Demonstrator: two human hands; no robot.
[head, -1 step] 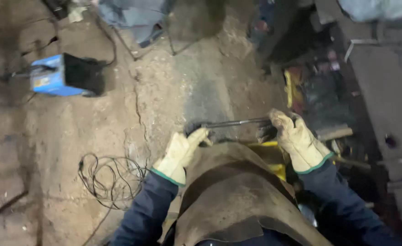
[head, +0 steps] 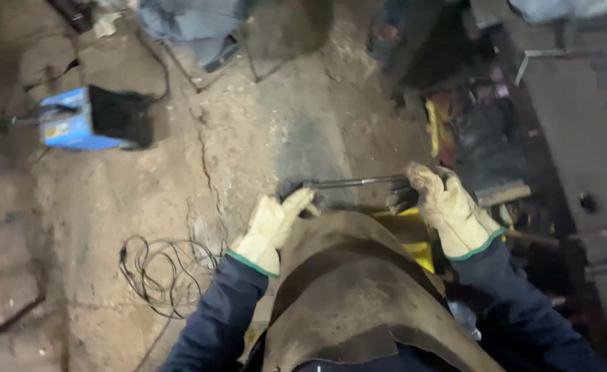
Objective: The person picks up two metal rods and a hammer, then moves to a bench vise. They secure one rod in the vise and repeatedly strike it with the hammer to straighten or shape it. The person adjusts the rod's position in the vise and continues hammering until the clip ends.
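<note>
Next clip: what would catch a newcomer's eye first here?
Two pale work gloves at centre: the left hand and right hand each grip an end of a thin metal rod held level above a brown leather apron. Next, the blue box-shaped machine on the cracked dirt floor at upper left, and a loose coil of dark cable at lower left.

You had two gloved hands, left hand (head: 270,231) and right hand (head: 448,210), one metal rod (head: 355,182) between them, one blue welding machine (head: 90,118) and one cable coil (head: 165,272) left of the rod.

Both gloved hands forward: left hand (head: 270,227) curled, right hand (head: 448,210) clenched
</note>
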